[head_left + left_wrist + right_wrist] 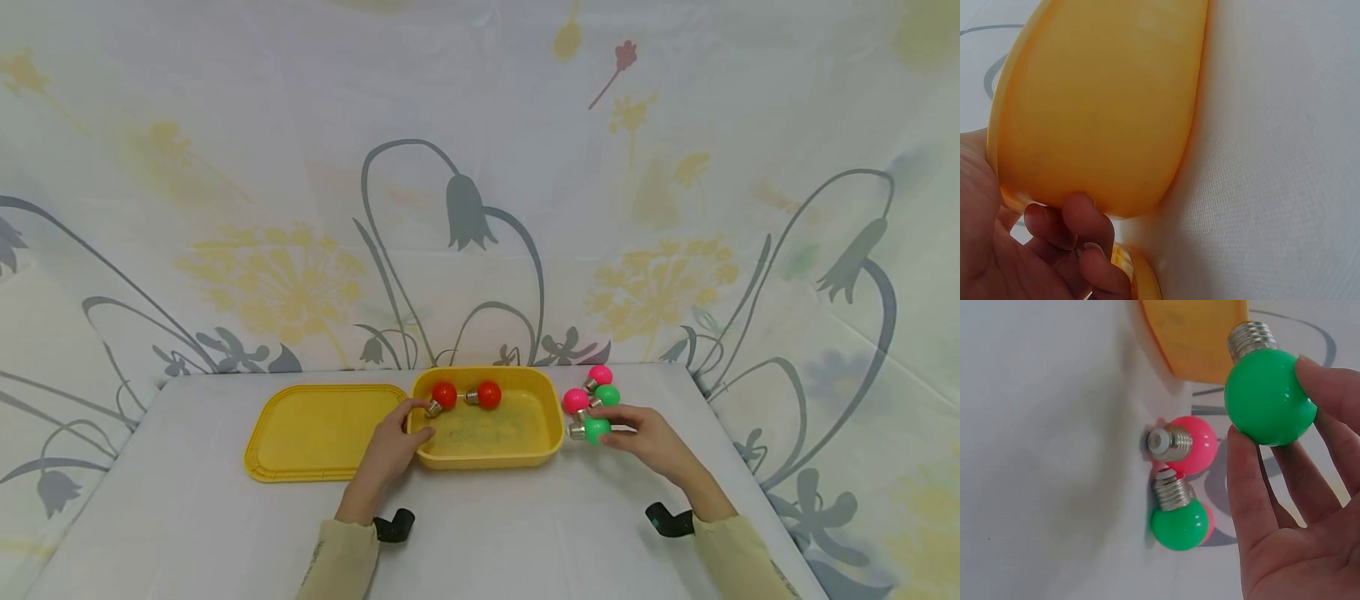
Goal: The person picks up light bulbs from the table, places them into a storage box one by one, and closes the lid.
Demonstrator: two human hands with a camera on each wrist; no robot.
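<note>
My right hand [651, 437] holds a green light bulb [1269, 397] by its round globe between thumb and fingers, the metal screw base pointing away from the palm. The bulb is just right of a yellow plastic container [487, 462]. At that container's left side, my left hand [392, 450] grips the rim, its fingers curled against the wall in the left wrist view. Two red bulbs [490, 394] lie inside, toward the back left. Beyond the right hand, a second green bulb [1180, 525] lies beside a pink bulb [1194, 447] and another pink bulb [600, 375].
A flat yellow lid [322, 433] with a raised edge lies left of the container, close to it. Both stand on a white-covered table [517, 533]. Behind the table hangs a flower-patterned cloth [480, 275]. Black wrist-worn mounts [670, 521] show at both sleeves.
</note>
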